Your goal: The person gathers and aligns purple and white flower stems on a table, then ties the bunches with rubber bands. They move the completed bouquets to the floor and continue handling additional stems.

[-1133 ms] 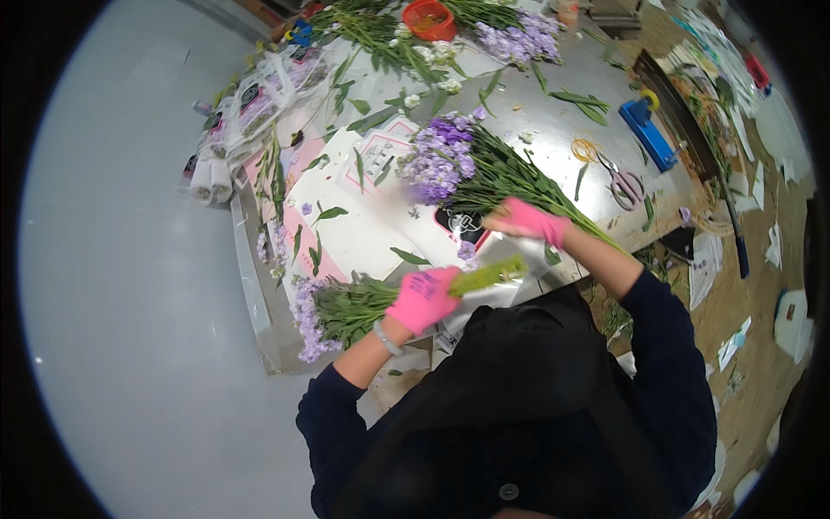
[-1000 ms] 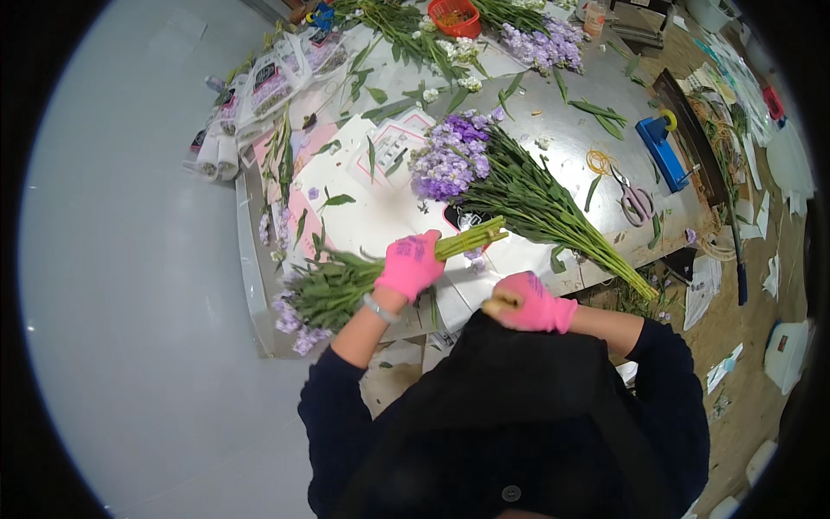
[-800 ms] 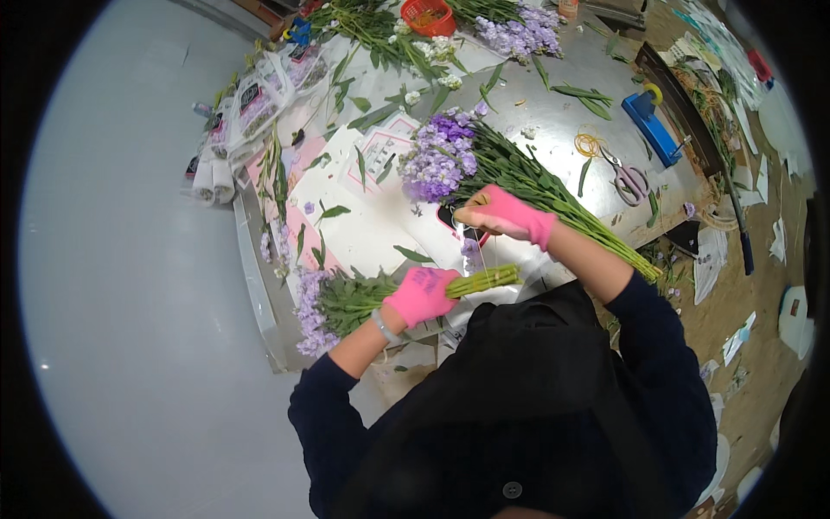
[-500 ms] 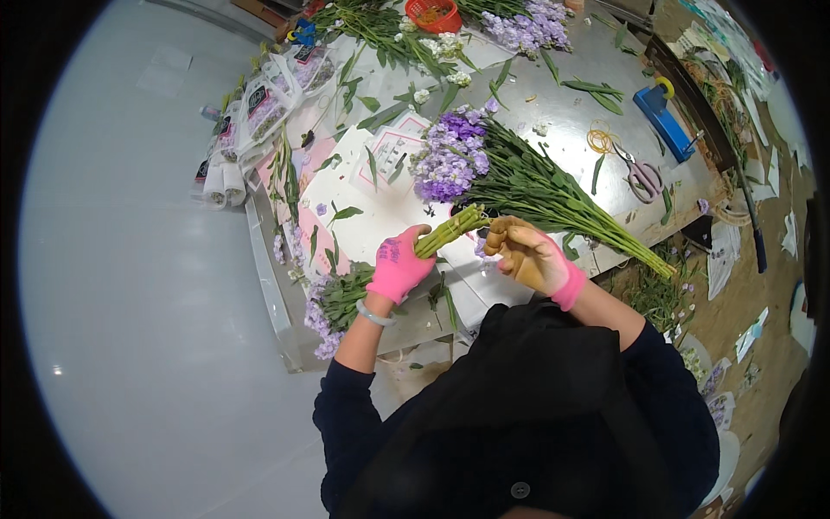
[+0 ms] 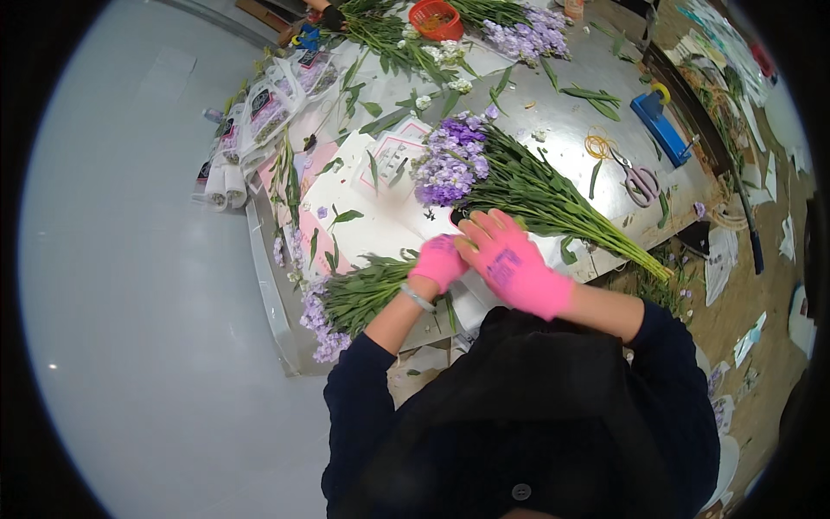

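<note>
My left hand [image 5: 442, 262], in a pink glove, is closed around a bunch of pale purple flowers [image 5: 363, 298]. The blooms lie to the left at the table's near edge, and the cut stem ends are hidden by my hands. Over them bends my gloved right hand [image 5: 523, 272], its back up and fingers curled down against the left hand. What those fingers hold is out of sight. Just beyond lies a bigger purple bunch [image 5: 536, 177], blooms left and bare stems pointing to the near right.
Scissors [image 5: 641, 183], rubber bands [image 5: 597, 144] and a blue tape dispenser [image 5: 661, 125] lie at the right. Wrapped bunches [image 5: 264, 117] line the left edge. A red basket [image 5: 437, 19] and more flowers [image 5: 527, 35] are at the back, near another person's hand [image 5: 318, 5].
My right hand has turned palm down and come left over the stem ends, covering them. The left hand has shifted slightly right. Another person's hand has appeared at the top.
</note>
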The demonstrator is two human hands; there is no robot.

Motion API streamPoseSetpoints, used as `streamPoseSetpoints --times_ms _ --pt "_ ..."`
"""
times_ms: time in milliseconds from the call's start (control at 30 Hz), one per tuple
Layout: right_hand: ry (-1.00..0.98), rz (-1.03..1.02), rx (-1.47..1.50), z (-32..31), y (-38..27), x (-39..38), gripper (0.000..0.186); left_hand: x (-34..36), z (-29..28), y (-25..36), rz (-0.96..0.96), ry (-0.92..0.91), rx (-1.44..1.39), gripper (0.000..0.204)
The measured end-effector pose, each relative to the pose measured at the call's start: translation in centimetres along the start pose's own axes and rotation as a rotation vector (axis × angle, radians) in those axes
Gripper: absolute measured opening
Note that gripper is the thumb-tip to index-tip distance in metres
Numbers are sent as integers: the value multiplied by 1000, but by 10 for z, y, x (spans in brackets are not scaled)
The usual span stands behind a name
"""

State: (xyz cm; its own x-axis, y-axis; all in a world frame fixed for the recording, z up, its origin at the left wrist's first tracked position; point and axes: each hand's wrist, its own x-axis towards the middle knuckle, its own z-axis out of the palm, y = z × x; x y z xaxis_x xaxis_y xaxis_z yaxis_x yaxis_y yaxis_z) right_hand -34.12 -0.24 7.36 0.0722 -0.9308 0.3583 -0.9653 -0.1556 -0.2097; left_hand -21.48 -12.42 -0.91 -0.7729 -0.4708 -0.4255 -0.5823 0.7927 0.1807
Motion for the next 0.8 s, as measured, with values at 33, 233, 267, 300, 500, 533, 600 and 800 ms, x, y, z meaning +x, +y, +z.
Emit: streamPoseSetpoints --times_ms 33,233,267,300,500,533,600,800 --pt "-4 -67 -87 14 5 6 22 1 8 9 34 -47 73 29" --pt "-539 264 330 54 26 -26 30 -9 -25 54 89 -241 67 40" --pt "-534 301 342 49 26 -32 31 -10 -39 65 98 -270 85 38" --pt "-472 292 338 43 28 -39 31 -12 -46 72 99 -300 98 37" --pt "-28 321 428 13 60 -80 42 1 -80 138 244 -252 223 35" --pt "-45 421 369 4 65 -87 42 8 -79 152 170 -88 159 40" --pt "-65 578 296 -4 87 -114 42 3 -90 167 262 297 117 45" --pt "98 790 193 -40 117 -159 32 -23 -84 163 853 632 -377 37"
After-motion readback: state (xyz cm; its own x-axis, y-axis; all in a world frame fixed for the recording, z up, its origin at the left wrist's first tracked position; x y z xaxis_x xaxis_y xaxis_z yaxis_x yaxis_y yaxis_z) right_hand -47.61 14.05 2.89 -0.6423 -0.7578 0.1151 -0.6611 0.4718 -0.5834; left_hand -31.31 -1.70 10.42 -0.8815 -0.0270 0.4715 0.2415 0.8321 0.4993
